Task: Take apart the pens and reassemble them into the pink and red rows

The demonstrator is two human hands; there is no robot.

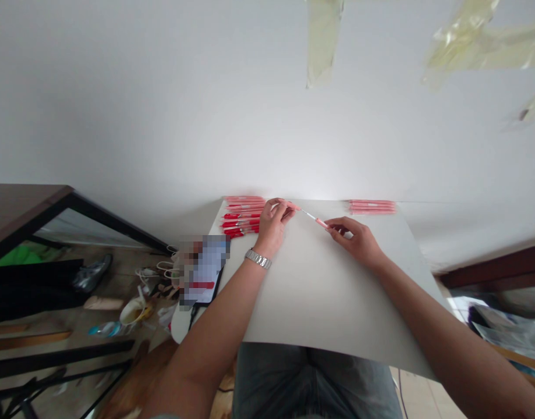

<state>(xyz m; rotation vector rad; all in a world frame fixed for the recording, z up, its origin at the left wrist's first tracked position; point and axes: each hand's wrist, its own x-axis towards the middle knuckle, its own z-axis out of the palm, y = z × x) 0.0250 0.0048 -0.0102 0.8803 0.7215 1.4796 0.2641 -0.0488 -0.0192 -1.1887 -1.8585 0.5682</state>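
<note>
Two hands show in the head view. Left hand [273,224] and right hand [352,241] are both clenched on one pink pen [313,216], pinching opposite ends, above the white bench [319,291]. Red pens [243,218] lie stacked at the far edge, just beside the left hand. A pink pen batch [372,207] lies farther right on that edge. A metal wristwatch [258,259] circles the left wrist.

white tabletop [332,291] here, with a bunch of red pens [241,221] lined up along the far edge, more pink pens [372,207] off to the right, and a phone [201,270] by the left edge.
</note>
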